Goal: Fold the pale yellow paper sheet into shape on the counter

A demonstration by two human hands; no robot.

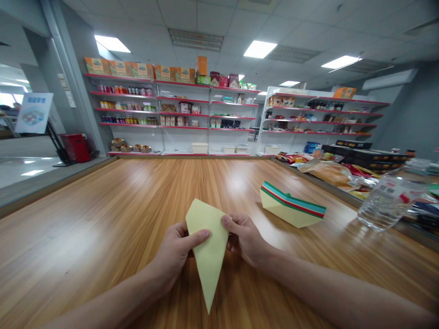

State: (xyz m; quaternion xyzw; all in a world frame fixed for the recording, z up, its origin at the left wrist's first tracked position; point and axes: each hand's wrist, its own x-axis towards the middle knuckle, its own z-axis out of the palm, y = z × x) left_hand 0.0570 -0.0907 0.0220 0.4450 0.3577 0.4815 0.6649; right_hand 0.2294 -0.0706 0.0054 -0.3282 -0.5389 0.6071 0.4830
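Observation:
Between my hands is a folded sheet of pale yellow paper (210,256), kite-shaped, its long sharp point directed down towards me. My left hand (180,246) grips its left edge, thumb flat on the front and the fingers mostly hidden behind. On the upper right edge, my right hand (245,235) pinches the paper between thumb and fingers. To the right on the table stands a folded paper boat (291,210), pale yellow with green, blue, white and red stripes along its upper edge. Neither hand touches the boat.
The wooden table (137,196) has a raised rim. A clear plastic bottle (384,201) stands at its right side, near packaged snacks (329,173) and black boxes (366,155). Stocked shelves (181,114) line the back, and a sign (34,113) stands at left.

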